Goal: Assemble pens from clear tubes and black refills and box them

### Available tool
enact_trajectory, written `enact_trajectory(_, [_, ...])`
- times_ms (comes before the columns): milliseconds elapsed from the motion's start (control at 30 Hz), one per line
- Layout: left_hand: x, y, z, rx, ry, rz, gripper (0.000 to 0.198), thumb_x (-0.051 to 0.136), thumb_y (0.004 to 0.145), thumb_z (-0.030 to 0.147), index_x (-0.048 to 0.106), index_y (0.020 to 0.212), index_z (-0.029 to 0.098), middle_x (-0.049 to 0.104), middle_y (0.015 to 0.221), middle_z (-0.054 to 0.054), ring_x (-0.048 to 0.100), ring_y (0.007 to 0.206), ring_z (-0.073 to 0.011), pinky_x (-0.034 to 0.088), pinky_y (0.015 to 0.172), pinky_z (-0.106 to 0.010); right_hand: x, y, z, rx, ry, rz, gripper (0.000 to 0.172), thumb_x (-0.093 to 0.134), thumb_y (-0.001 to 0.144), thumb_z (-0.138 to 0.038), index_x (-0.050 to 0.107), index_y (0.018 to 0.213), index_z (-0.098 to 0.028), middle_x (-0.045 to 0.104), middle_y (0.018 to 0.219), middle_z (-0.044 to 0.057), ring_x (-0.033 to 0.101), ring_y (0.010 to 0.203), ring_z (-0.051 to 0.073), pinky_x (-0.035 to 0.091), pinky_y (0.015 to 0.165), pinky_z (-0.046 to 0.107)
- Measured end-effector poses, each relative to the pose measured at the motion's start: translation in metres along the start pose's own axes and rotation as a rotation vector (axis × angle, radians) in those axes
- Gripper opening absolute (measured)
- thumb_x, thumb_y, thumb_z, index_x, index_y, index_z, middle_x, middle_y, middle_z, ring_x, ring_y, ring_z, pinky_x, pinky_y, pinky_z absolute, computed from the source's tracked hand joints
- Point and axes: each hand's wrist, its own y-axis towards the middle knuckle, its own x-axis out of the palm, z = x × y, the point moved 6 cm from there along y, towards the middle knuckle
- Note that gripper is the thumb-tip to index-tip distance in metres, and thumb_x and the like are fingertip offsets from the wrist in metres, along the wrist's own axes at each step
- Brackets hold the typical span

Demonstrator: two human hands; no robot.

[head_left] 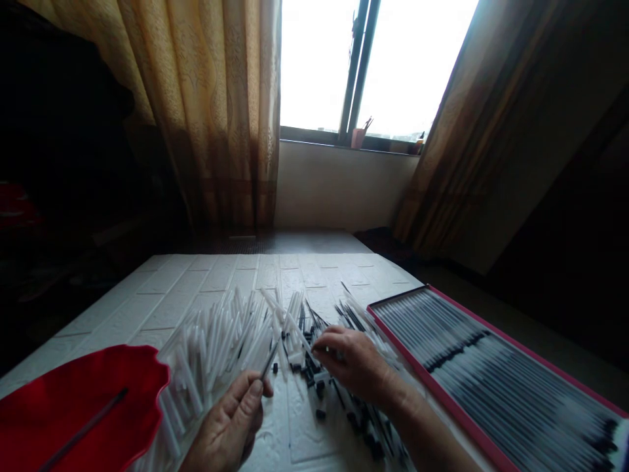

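My left hand [233,416], low in the centre, pinches a thin dark stick [270,359] that points up and away. My right hand [351,360] is just to the right, its fingers curled together above black caps [319,390] and dark sticks; what is between its fingertips, if anything, is too small to tell. A pile of translucent white tubes [221,341] lies beyond and left of my left hand. More tubes and dark sticks lie partly under my right hand and forearm.
At the left stands a red scalloped bowl [142,357] with one dark stick inside. A pink-edged box [472,314] at the right holds rows of capped tubes. Beneath is a white brick-patterned tabletop [181,282]. Curtains [221,118] and a window are beyond.
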Motion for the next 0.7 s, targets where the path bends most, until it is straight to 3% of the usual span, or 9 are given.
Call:
enact_trajectory(100, [-0.002,0.0,-0.001,0.032,0.062,0.017,0.054,0.064,0.069,0.073,0.06,0.08,0.019,0.023,0.05,0.013,0.016,0.041,-0.0038,0.011,0.038,-0.013,0.004,0.0,-0.005,-0.012,-0.016,-0.012,0.014,0.059,0.085,-0.02,0.073,0.082,-0.021,0.069,0.086,0.003,0.064,0.075,0.015,0.043,0.068,0.022])
enact_trajectory(233, [-0.008,0.0,-0.007,0.041,0.123,0.036,0.054,0.066,0.068,0.072,0.063,0.081,0.02,0.029,0.05,0.011,0.024,0.042,-0.0054,0.016,0.038,-0.014,-0.01,-0.001,0.005,0.09,-0.067,0.011,0.016,0.058,0.085,-0.02,0.073,0.086,-0.021,0.069,0.086,0.004,0.064,0.075,0.015,0.043,0.068,0.023])
enact_trajectory(333, [-0.011,0.0,-0.01,0.054,0.123,0.066,0.054,0.069,0.064,0.072,0.065,0.081,0.021,0.034,0.051,0.009,0.031,0.042,-0.0073,0.025,0.037,-0.015,-0.017,-0.003,0.013,0.137,-0.094,-0.068,0.014,0.06,0.083,-0.019,0.074,0.083,-0.021,0.07,0.081,0.003,0.063,0.07,0.015,0.042,0.064,0.022])
enact_trajectory(500, [-0.009,0.001,-0.009,0.077,0.154,0.079,0.053,0.068,0.066,0.072,0.065,0.084,0.022,0.039,0.053,0.008,0.037,0.047,-0.0079,0.033,0.042,-0.014,-0.004,-0.009,0.007,0.099,-0.119,-0.259,0.012,0.066,0.077,-0.023,0.076,0.084,-0.026,0.069,0.082,-0.001,0.063,0.072,0.014,0.04,0.065,0.021])
enact_trajectory(600, [-0.006,0.002,-0.009,0.104,0.265,0.008,0.054,0.061,0.071,0.073,0.064,0.088,0.021,0.044,0.056,0.006,0.042,0.05,-0.0098,0.036,0.046,-0.016,0.005,-0.01,0.001,0.074,-0.179,-0.291,0.015,0.068,0.076,-0.024,0.075,0.089,-0.027,0.068,0.087,0.0,0.064,0.078,0.016,0.04,0.068,0.022])
enact_trajectory(700, [-0.006,-0.001,-0.005,0.158,0.419,0.016,0.053,0.055,0.078,0.072,0.064,0.092,0.021,0.051,0.06,0.004,0.047,0.054,-0.0126,0.039,0.051,-0.019,0.006,-0.009,-0.002,0.061,-0.198,-0.286,0.013,0.067,0.076,-0.021,0.074,0.086,-0.025,0.067,0.088,0.001,0.062,0.076,0.016,0.04,0.067,0.023])
